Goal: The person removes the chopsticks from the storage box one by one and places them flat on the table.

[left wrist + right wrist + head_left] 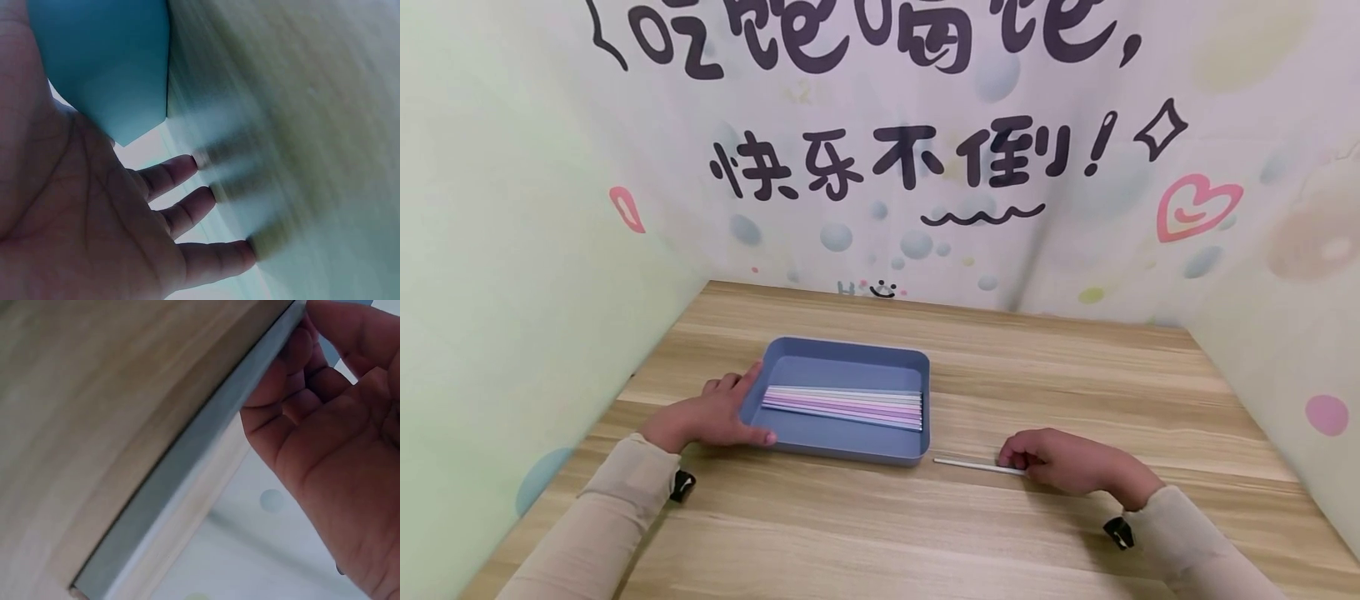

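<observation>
A blue rectangular tray (842, 450) lies on the table, holding several pastel chopsticks (842, 404) side by side in white, pink and purple tones. My left hand (718, 414) rests at the tray's left end, its thumb by the front rim. In the left wrist view, three fairly straight fingers (219, 257) extend past the tray's wall, their tips at the tabletop. To the right of the tray, my right hand (1067, 461) pinches a pale chopstick (973, 465) low over the table. The right wrist view shows this chopstick (187, 450) between thumb and curled fingers; its gripped end is partly hidden.
The wood-grain table (880, 533) meets a printed cloth wall (880, 242) with black lettering behind. Pale side walls stand left and right. A small black device (681, 486) sits at the left cuff and another black device (1120, 533) at the right cuff.
</observation>
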The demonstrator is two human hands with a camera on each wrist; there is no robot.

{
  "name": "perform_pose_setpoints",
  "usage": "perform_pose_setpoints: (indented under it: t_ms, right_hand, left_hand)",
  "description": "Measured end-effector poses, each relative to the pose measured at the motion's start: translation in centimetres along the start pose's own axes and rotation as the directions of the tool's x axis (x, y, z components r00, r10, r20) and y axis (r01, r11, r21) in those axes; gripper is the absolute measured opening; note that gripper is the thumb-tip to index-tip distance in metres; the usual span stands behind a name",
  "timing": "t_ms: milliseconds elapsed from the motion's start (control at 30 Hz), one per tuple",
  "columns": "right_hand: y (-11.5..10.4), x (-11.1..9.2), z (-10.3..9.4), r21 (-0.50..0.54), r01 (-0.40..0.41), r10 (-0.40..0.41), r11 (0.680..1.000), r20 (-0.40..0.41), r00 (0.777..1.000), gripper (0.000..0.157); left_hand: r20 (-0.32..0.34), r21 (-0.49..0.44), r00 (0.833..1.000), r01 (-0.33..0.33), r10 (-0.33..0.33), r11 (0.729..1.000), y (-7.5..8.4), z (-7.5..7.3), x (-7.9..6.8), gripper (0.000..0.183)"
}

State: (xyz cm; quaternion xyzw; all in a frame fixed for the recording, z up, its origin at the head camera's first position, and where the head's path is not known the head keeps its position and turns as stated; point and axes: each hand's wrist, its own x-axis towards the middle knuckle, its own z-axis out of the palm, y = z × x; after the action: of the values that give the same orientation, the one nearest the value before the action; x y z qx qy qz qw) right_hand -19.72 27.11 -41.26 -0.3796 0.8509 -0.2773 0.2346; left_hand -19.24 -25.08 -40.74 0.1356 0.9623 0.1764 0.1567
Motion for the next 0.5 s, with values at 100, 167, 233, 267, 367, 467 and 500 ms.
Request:
perform_pose_setpoints:
  t_ms: [100, 167, 233, 267, 367, 467, 500]
  right_hand:
    - [0.1, 0.0, 0.0, 0.008, 0.003, -0.003, 1.0, 0.002, 1.0, 0.04]
    - [0.2, 0.1, -0.1, 0.013, 0.0, 0.0, 1.0, 0.003, 1.0, 0.039]
    - [0.2, 0.2, -0.2, 0.01, -0.003, 0.003, 1.0, -0.002, 1.0, 0.037]
    - [0.2, 0.3, -0.3, 0.001, 0.001, -0.001, 1.0, -0.007, 1.0, 0.035]
    - [0.0, 0.8, -0.6, -0.04, 0.025, -0.026, 0.999, -0.028, 0.999, 0.03]
    - [-0.7, 1.7, -1.2, -0.075, 0.054, -0.057, 0.996, -0.046, 0.997, 0.026]
    - [-1.0, 2.0, -1.4, -0.078, 0.064, -0.068, 0.995, -0.05, 0.996, 0.025]
  left_hand:
    - [-0.004, -0.003, 1.0, -0.005, 0.005, 1.0, -0.1, 0.0, 0.0, 0.126]
    - [-0.007, -0.001, 1.0, -0.008, 0.008, 1.0, -0.2, 0.1, 0.0, 0.126]
    - [-0.01, 0.002, 1.0, -0.008, 0.008, 1.0, -0.3, 0.2, 0.1, 0.126]
    - [-0.01, 0.002, 1.0, -0.007, 0.007, 1.0, -0.4, 0.2, 0.1, 0.126]
    - [-0.011, 0.004, 1.0, -0.004, 0.004, 1.0, -0.6, 0.3, 0.1, 0.127]
    - [-0.013, 0.008, 1.0, -0.005, 0.005, 1.0, -0.6, 0.2, 0.1, 0.127]
    - [-0.015, 0.01, 1.0, -0.007, 0.007, 1.0, -0.5, 0.2, 0.1, 0.127]
